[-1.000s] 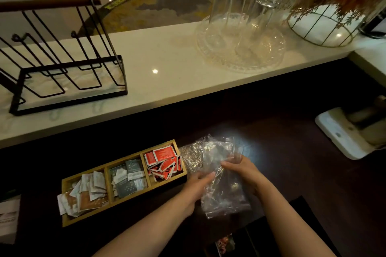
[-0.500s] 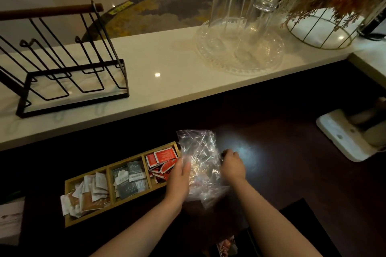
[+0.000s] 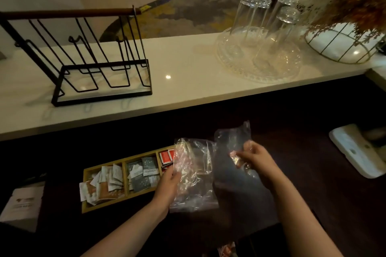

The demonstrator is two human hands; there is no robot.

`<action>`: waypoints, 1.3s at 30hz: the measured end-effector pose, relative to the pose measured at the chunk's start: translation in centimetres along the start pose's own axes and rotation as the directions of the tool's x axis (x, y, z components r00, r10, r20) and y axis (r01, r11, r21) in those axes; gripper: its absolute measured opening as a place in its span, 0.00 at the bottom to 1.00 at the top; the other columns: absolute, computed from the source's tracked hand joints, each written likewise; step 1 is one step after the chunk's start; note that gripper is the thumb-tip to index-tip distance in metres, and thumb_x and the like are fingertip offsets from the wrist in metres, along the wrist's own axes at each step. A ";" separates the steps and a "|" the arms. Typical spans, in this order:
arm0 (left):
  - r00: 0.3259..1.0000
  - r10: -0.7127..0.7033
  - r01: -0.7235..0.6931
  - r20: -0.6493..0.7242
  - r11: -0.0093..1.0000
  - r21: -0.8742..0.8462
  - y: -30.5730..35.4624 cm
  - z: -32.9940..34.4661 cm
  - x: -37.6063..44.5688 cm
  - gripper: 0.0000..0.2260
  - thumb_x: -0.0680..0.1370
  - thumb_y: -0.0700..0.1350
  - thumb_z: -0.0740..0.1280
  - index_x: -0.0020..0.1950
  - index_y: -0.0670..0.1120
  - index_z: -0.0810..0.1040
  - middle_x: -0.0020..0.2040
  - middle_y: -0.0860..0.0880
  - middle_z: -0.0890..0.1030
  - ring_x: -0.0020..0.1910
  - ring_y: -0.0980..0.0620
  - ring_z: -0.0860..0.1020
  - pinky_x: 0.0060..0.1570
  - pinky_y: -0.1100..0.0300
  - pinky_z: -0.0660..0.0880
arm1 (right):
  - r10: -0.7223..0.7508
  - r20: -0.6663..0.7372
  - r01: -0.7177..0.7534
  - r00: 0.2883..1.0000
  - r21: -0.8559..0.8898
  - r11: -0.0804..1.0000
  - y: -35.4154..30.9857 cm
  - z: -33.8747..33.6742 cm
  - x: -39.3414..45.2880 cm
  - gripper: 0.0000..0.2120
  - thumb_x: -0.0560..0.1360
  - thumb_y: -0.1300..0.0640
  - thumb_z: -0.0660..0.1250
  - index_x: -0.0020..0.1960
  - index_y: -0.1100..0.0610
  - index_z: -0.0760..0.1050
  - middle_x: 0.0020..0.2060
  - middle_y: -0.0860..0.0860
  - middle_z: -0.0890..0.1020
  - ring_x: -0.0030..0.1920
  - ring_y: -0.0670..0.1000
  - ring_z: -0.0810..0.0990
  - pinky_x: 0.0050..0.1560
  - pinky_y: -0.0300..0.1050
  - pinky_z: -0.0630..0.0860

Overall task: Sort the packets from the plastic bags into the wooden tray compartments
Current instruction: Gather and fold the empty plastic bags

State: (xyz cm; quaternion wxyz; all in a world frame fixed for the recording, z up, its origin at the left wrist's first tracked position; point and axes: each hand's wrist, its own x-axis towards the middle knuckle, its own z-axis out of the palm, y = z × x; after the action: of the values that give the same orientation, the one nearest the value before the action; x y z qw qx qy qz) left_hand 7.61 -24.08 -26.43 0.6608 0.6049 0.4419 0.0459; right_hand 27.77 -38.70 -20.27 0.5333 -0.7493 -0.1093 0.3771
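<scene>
A wooden tray [image 3: 104, 207] with three compartments lies on the dark counter. Its left compartment holds white and brown packets [image 3: 104, 183], the middle one grey packets [image 3: 143, 173], the right one red packets [image 3: 166, 157]. My left hand [image 3: 168, 185] grips a clear plastic bag [image 3: 193, 175] that partly covers the red compartment. My right hand [image 3: 255, 159] pinches a second clear plastic bag [image 3: 231, 137], held apart to the right of the first. I see no packets inside either bag.
A black wire rack [image 3: 100, 64] stands on the white ledge at left. Upturned glasses [image 3: 265, 33] rest on a glass platter [image 3: 259, 62]; a wire basket [image 3: 342, 46] with dried flowers is at far right. A white paper bag [image 3: 23, 204] lies left, a white device [image 3: 355, 148] right.
The bundle of plastic that both hands held together has been pulled apart into two bags, one in each hand. My right hand has moved to the right.
</scene>
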 end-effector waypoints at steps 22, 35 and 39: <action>0.982 0.116 -0.062 0.148 0.944 -0.324 1.9 -3.2 -5.5 0.14 0.78 0.47 0.65 0.63 0.58 0.75 0.59 0.51 0.82 0.58 0.49 0.81 0.60 0.42 0.75 | 0.052 0.061 -0.059 0.997 0.126 0.990 1.2 11.6 -4.3 0.10 0.69 0.61 0.74 0.41 0.56 0.72 0.35 0.53 0.79 0.31 0.48 0.78 0.30 0.41 0.75; 0.977 0.026 0.009 0.210 0.987 -0.163 3.5 -4.4 -6.3 0.21 0.77 0.39 0.63 0.70 0.48 0.67 0.60 0.46 0.80 0.57 0.46 0.79 0.53 0.48 0.79 | -0.099 -0.134 0.094 0.986 -0.049 0.994 1.1 11.5 -5.8 0.42 0.65 0.60 0.76 0.72 0.48 0.58 0.53 0.51 0.80 0.49 0.51 0.82 0.53 0.55 0.80; 0.970 0.042 0.011 0.239 0.976 -0.215 3.9 -5.3 -6.1 0.20 0.77 0.33 0.61 0.60 0.54 0.75 0.56 0.47 0.82 0.54 0.48 0.81 0.53 0.51 0.78 | -0.039 0.115 -0.003 0.993 0.343 0.939 0.8 9.5 -6.3 0.30 0.70 0.69 0.68 0.68 0.50 0.67 0.55 0.55 0.83 0.51 0.57 0.83 0.49 0.54 0.80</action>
State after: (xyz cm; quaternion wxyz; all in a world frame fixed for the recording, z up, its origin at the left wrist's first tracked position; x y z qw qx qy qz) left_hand 2.31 -22.66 -19.29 0.7710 0.5344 0.3455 0.0245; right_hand 16.76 -35.80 -19.52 0.6513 -0.6201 -0.0807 0.4298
